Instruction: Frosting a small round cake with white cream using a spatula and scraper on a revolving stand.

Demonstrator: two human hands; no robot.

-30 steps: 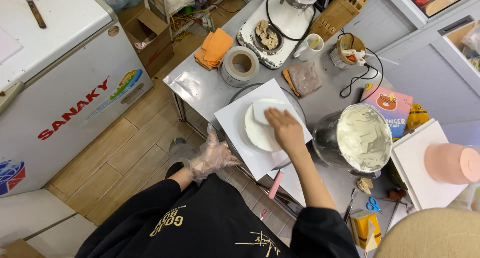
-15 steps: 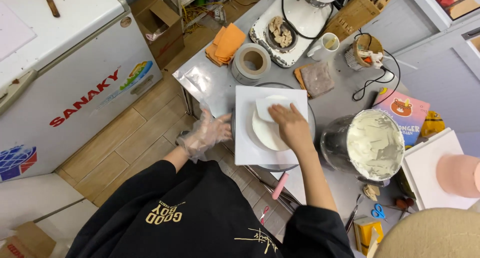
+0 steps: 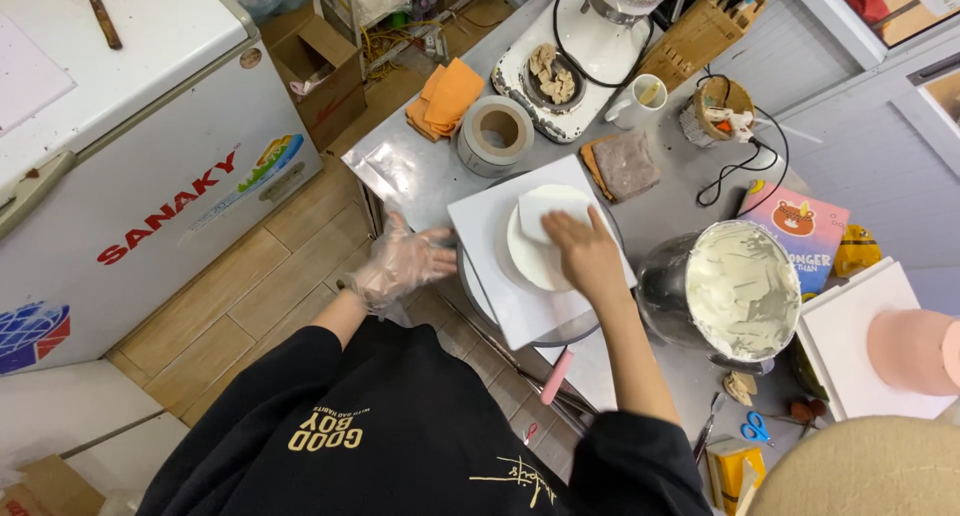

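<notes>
Your right hand [image 3: 588,259] is bare and lies flat on a thin white rectangular scraper [image 3: 548,212], pressing it against the top of a round white cake [image 3: 535,261] with smooth frosting; the fingers rest on the scraper, not curled around it. The cake sits in the middle of a square white board [image 3: 490,246] on a round turntable [image 3: 480,301], near the front edge of the grey metal table [image 3: 400,171]. Your left hand [image 3: 400,264] wears a crinkly clear plastic glove, fingers spread and grasping nothing, fingertips at the board's left edge; whether they touch it is unclear. Right of the cake stands a shiny steel bowl [image 3: 740,291] full of rough white cream. Behind the board: a wide tape roll [image 3: 497,134], folded orange cloths [image 3: 447,94], a brown rag [image 3: 622,163].
</notes>
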